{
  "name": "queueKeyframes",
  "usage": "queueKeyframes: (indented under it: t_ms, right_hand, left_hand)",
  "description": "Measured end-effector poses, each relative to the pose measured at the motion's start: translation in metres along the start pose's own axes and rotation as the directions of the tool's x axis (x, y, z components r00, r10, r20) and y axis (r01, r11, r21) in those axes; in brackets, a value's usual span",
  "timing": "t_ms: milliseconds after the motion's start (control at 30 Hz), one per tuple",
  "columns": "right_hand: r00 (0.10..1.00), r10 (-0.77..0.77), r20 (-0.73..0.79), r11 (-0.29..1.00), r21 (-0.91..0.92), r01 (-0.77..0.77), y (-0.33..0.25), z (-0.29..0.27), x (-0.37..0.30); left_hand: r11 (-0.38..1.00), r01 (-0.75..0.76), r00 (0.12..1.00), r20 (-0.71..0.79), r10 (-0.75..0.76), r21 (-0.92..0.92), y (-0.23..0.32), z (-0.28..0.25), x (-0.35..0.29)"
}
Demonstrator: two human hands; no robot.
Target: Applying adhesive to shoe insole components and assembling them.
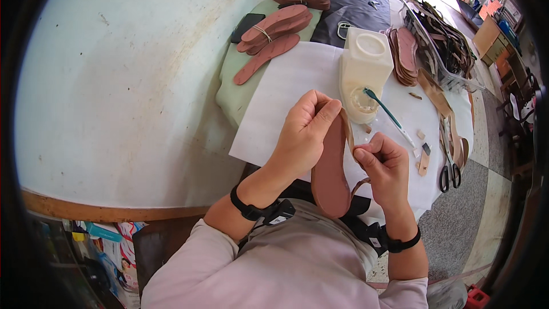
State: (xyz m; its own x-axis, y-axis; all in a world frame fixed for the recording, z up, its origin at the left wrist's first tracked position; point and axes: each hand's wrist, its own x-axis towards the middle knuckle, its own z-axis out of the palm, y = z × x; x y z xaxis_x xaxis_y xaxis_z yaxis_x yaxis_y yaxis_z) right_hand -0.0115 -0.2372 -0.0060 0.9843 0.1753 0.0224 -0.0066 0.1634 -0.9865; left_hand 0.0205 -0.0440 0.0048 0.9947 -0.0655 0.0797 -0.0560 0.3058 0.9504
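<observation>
A reddish-brown shoe insole (330,174) hangs toe-up in front of me, its heel end near my lap. My left hand (309,129) pinches its upper end between thumb and fingers, together with the top of a thin tan strip (347,129). Along the insole's right edge runs this strip, and my right hand (386,163) grips it lower down, with the loose end curling out below the fingers. Just beyond my hands stands a cream plastic glue container (368,60) with a round opening. A green-and-white brush (392,115) leans from that opening onto the white sheet.
Bundled insoles (277,26) lie at the far left of the white sheet (286,91), beside a dark phone (247,27). More insoles (404,54) stand by a clear basket (440,68) of dark strips. Black-handled scissors (450,174) and tan scraps (424,163) lie at the right edge.
</observation>
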Motion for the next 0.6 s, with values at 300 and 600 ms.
queueKeyframes:
  t_ms: [300, 600]
  right_hand:
    - [0.996, -0.088, -0.005, 0.982, -0.167, 0.086, 0.0022, 0.0031, -0.0021]
    - [0.996, -0.079, -0.033, 0.971, -0.230, 0.070, 0.0033, 0.0035, -0.0038]
  left_hand:
    - [1.000, -0.008, 0.999, -0.041, 0.007, -0.026, -0.0071, 0.0035, 0.0023]
    - [0.999, 0.023, 0.996, -0.089, -0.026, -0.035, -0.0081, 0.0093, 0.0031]
